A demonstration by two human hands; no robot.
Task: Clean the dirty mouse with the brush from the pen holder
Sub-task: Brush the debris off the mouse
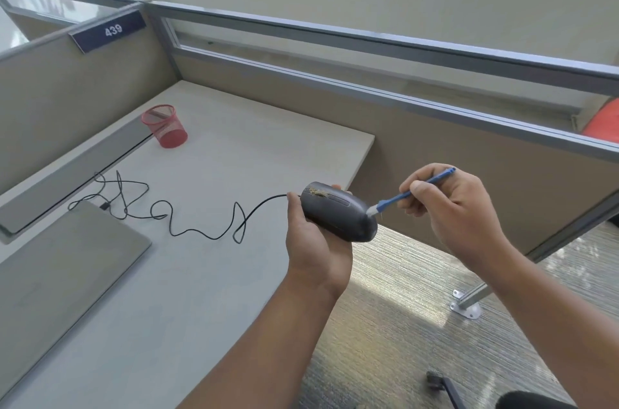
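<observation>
Cradling the mouse (338,212) in the left hand (315,244), with thumb and fingers curled round its flanks, in the air at the table's (217,281) right edge; pinching the brush (413,192) pen-style in the right hand (449,207), with bristles touching the mouse's rear. Probably light, rigid and smooth-shelled, so best gripped by the flanks, leaving the dirt (317,191) near the buttons exposed. Trailing a limp cable (201,231) back across the table.

Head-worn view, down over desk (201,274)
</observation>
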